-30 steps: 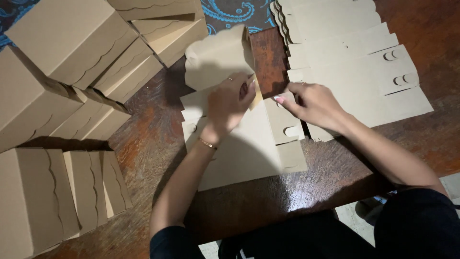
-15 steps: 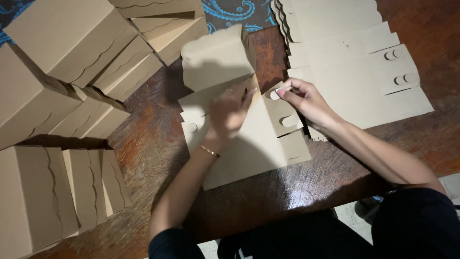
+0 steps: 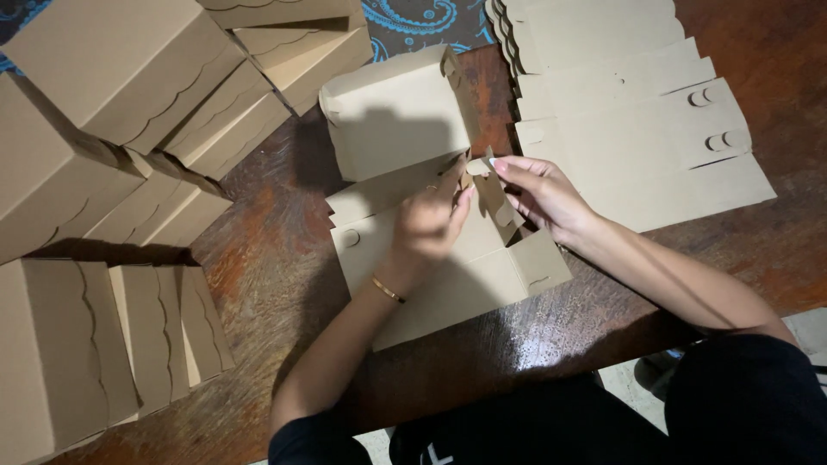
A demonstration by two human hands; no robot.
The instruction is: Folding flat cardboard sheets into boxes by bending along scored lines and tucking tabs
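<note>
Folding a cardboard box [image 3: 431, 250] on the wooden bench [image 3: 258, 232].
Left hand [image 3: 433, 222] and right hand [image 3: 541, 194] both pinch its side flap [image 3: 493, 194], just beside the flat blanks [image 3: 629, 120].

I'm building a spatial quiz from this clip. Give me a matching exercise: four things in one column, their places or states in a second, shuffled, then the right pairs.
Things:
1. half-folded box
2. stack of flat blanks
3. finished boxes
4. gold bracelet

Places or states:
A. piled at the table's left side
B. on the left wrist
C. lying unfolded, upper right
D. between both hands, one wall raised

Pairs: 1-D, 2-C, 3-A, 4-B
</note>
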